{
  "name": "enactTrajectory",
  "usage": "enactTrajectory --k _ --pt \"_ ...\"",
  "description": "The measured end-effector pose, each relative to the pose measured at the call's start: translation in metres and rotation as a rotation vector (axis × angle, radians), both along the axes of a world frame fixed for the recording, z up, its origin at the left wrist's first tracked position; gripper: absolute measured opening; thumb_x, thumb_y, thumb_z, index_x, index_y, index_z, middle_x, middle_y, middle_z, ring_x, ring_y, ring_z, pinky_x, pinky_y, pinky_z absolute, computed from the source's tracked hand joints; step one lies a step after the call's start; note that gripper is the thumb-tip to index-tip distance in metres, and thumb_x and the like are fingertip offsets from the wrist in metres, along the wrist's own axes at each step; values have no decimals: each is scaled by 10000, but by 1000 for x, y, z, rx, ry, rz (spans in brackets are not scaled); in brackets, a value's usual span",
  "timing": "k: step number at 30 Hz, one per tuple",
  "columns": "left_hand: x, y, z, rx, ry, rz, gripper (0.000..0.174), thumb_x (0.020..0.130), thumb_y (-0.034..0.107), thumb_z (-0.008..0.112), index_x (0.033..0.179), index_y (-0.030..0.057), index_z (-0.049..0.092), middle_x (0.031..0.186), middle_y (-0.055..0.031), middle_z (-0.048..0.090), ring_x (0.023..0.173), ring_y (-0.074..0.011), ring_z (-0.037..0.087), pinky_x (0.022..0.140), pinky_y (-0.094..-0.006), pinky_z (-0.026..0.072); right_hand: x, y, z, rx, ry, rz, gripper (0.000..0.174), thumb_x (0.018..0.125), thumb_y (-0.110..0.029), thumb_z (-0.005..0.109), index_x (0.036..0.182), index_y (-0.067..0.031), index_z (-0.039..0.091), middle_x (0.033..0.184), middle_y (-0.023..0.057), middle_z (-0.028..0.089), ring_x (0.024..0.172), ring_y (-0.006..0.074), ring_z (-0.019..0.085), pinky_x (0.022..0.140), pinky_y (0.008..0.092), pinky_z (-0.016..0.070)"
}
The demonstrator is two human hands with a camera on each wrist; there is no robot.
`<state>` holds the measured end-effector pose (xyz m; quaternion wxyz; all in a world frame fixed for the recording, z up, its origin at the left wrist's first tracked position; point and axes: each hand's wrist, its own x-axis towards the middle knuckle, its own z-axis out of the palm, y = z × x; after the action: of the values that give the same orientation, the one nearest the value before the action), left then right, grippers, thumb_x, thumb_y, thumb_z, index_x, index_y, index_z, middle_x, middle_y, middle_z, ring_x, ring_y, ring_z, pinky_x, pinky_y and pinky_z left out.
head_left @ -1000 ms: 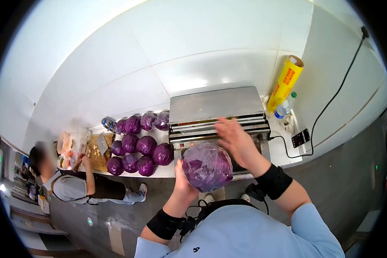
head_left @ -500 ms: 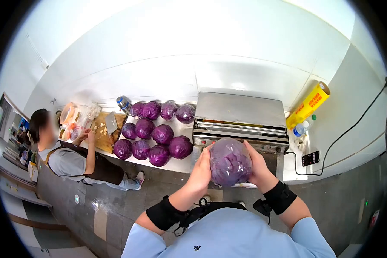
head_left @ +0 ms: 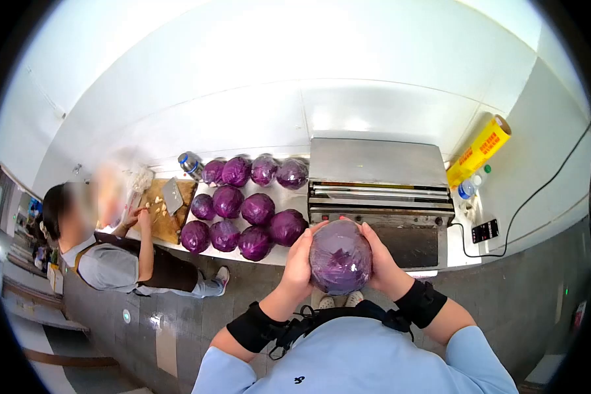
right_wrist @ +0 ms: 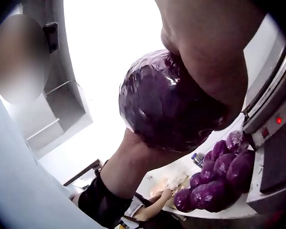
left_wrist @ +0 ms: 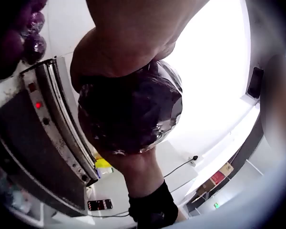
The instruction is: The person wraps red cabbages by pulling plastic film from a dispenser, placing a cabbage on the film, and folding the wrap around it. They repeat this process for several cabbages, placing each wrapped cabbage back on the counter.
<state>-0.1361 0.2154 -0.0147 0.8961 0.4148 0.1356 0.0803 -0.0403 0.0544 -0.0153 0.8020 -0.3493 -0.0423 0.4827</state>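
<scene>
A purple cabbage point(head_left: 341, 257) in clear film is held between both hands in front of the body, near the counter's front edge. My left hand point(head_left: 298, 260) grips its left side and my right hand point(head_left: 382, 262) its right side. In the left wrist view the cabbage point(left_wrist: 133, 109) looks dark, with glossy film around it. The right wrist view shows the wrapped cabbage point(right_wrist: 162, 102) with wrinkled film; the fingertips on its far side are partly hidden. Just beyond the hands is a metal wrapping machine point(head_left: 377, 161) with a dark plate point(head_left: 407, 246).
Several purple cabbages point(head_left: 257, 209) stand in rows left of the machine, with a bottle point(head_left: 190, 164) behind. Farther left, a person point(head_left: 111, 259) works at a cutting board point(head_left: 171, 220) with a cleaver point(head_left: 172, 196). On the right are a yellow roll point(head_left: 479, 152), a bottle point(head_left: 467, 189), a phone point(head_left: 484, 231) and a cable.
The right hand came from above the machine's front onto the cabbage's right side. Both hands now hold the cabbage, which looks turned in them. The head view has shifted.
</scene>
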Motion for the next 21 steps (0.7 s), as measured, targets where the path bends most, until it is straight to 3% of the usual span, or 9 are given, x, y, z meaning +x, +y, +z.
enactTrajectory --k 5,6,8,11,12,14,16,17,21 --pt "6 5 2 157 113 -31 581 1139 431 352 1448 -33 515 1411 -153 600 1281 -211 583 1082 -359 472 17 -24 -34 113 -25 323 874 929 -609 693 1579 -128 362 1511 87 517 1380 240 520 1170 449 427" --pt "8 4 8 187 150 -3 585 1139 434 350 1459 -29 507 1420 -153 593 1290 -213 577 1095 -361 459 16 -26 -30 72 -32 331 1026 832 -641 778 1598 -140 317 1528 82 502 1395 256 510 1184 478 409" --pt "14 2 17 295 181 1 635 1134 491 298 1505 7 476 1430 -138 582 1302 -219 562 1127 -366 433 18 -23 -49 119 16 313 1026 827 -638 784 1595 -139 323 1535 85 496 1398 258 510 1184 481 410" --pt "22 25 15 419 134 -202 803 1096 619 253 1641 33 183 1605 -196 402 1463 -285 425 1214 -402 335 21 -20 -57 174 107 298 998 810 -662 785 1554 -114 409 1524 106 524 1385 284 529 1172 492 428" --pt "25 44 15 518 169 -263 899 1056 694 257 1660 61 52 1676 -214 266 1509 -314 364 1234 -434 300 21 -17 -61 213 135 274 968 827 -656 772 1545 -107 424 1513 109 536 1381 283 531 1174 489 423" --pt "35 95 16 810 259 -187 871 1064 674 307 1659 63 127 1673 -225 268 1501 -315 379 1208 -450 337 25 -11 -64 245 163 217 929 856 -650 748 1536 -98 439 1502 112 550 1376 279 535 1180 484 415" --pt "46 166 -7 1307 308 87 672 1069 437 558 1558 8 394 1531 -217 499 1360 -289 533 1135 -419 426 24 -2 -62 239 177 144 907 877 -649 727 1535 -95 439 1499 111 553 1372 274 538 1185 478 408" --pt "50 206 -19 1316 383 152 690 1006 390 642 1488 -66 454 1498 -280 522 1399 -370 515 1163 -430 410 24 4 -57 225 160 135 892 887 -645 716 1533 -94 442 1498 109 555 1371 271 538 1185 475 407" --pt "57 335 -59 1793 617 214 742 867 369 749 1448 -25 508 1412 -291 576 1321 -437 551 1116 -460 451 23 37 -47 205 104 54 820 932 -615 679 1517 -84 459 1490 94 563 1367 254 540 1181 463 411"
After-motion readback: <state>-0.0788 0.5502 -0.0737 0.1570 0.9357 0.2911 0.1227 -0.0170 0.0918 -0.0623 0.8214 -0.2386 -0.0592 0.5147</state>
